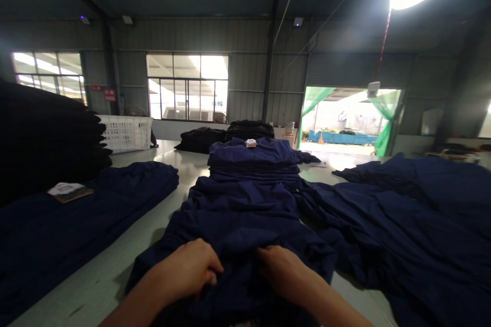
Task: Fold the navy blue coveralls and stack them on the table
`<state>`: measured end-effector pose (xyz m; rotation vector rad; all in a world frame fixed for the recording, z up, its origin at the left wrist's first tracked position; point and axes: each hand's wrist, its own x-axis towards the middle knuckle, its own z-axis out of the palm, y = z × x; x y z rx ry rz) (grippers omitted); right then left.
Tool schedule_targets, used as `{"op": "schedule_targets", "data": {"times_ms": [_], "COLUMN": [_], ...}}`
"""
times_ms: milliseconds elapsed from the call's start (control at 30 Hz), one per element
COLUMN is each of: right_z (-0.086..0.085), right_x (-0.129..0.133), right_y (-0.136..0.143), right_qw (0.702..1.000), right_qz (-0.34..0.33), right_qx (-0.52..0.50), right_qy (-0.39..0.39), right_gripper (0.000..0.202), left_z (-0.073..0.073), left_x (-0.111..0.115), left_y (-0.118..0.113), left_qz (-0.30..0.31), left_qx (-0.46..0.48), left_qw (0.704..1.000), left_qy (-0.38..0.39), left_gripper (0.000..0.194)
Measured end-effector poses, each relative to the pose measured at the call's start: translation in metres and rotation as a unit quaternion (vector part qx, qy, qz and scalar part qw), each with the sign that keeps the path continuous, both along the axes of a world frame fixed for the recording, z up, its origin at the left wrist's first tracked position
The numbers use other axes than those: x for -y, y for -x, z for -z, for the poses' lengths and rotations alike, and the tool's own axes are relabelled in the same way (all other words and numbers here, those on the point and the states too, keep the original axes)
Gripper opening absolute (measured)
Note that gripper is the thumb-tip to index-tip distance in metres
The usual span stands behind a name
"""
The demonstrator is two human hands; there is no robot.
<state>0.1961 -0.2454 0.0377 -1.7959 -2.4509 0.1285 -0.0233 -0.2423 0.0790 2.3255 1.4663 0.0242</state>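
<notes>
A navy garment (pixel 245 227) lies spread and wrinkled on the table in front of me. My left hand (pixel 192 268) rests on its near left part, fingers curled into the cloth. On the near right part is my right hand (pixel 282 268), its fingers bent down and pressed together at the fabric. What the fingertips hold is partly hidden in the dark folds. Just beyond the garment stands a stack of folded navy garments (pixel 253 161) with a tag (pixel 250 142) on top.
Navy clothes (pixel 414 214) are heaped at the right. More navy cloth (pixel 126 189) with a tag lies at the left, beside a tall black stack (pixel 46 133). A white basket (pixel 126 133) and black piles (pixel 249 129) stand farther back on the table (pixel 103 268).
</notes>
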Motion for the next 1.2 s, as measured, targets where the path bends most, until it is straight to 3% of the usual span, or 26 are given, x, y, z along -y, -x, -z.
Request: {"op": "schedule_targets", "data": {"times_ms": [100,167,267,333,400,500,567,700,800,867,967,1033,1133,1200], "right_z": [0.013,0.019,0.022,0.024,0.027,0.035,0.041,0.045,0.034,0.025,0.018,0.023,0.039,0.046], "right_x": [-0.003,-0.007,-0.01,-0.009,-0.009,-0.01,-0.013,-0.016,-0.014,-0.015,-0.022,-0.03,-0.039,-0.037], "right_y": [0.004,0.003,0.002,0.002,0.001,0.001,0.001,0.001,-0.002,-0.007,-0.018,-0.025,-0.031,-0.03], "right_qw": [0.998,0.997,0.999,1.0,1.0,0.999,0.997,0.996,0.994,0.995,0.996,0.992,0.993,0.993], "right_qz": [0.046,0.042,-0.003,-0.01,0.002,0.037,0.056,0.066,0.047,0.039,0.067,0.093,0.118,0.117], "right_qx": [0.027,0.017,-0.004,-0.008,-0.014,-0.033,-0.038,-0.034,-0.038,-0.051,-0.035,-0.004,0.014,0.021], "right_qy": [-0.029,-0.056,-0.037,-0.022,-0.013,0.007,0.02,0.049,0.09,0.077,-0.04,-0.08,-0.017,0.019], "right_gripper": [0.067,0.08,0.085,0.087,0.087,0.084,0.084,0.083,0.079,0.069,0.057,0.059,0.065,0.066], "left_z": [0.013,0.017,0.02,0.026,0.036,0.051,0.056,0.056,0.051,0.046,0.043,0.048,0.064,0.074], "left_x": [-0.002,-0.002,-0.005,-0.01,-0.016,-0.028,-0.033,-0.036,-0.037,-0.042,-0.055,-0.064,-0.07,-0.066], "left_y": [-0.013,-0.018,-0.023,-0.023,-0.021,-0.015,-0.011,-0.01,-0.009,-0.007,-0.009,-0.012,-0.015,-0.014], "left_qz": [-0.112,-0.157,-0.085,-0.017,0.018,0.03,0.033,0.039,0.041,0.033,0.013,0.002,-0.026,-0.046], "left_qx": [-0.148,-0.168,-0.117,-0.078,-0.07,-0.094,-0.1,-0.101,-0.099,-0.076,-0.028,-0.024,-0.058,-0.075], "left_qw": [0.98,0.963,0.965,0.979,0.991,0.995,0.994,0.993,0.992,0.995,0.996,0.986,0.993,0.996], "left_qy": [-0.075,-0.14,-0.217,-0.189,-0.113,0.004,0.036,0.051,0.063,0.047,-0.088,-0.166,-0.098,-0.031], "left_gripper": [0.034,0.042,0.042,0.049,0.069,0.084,0.086,0.089,0.09,0.083,0.057,0.059,0.082,0.084]}}
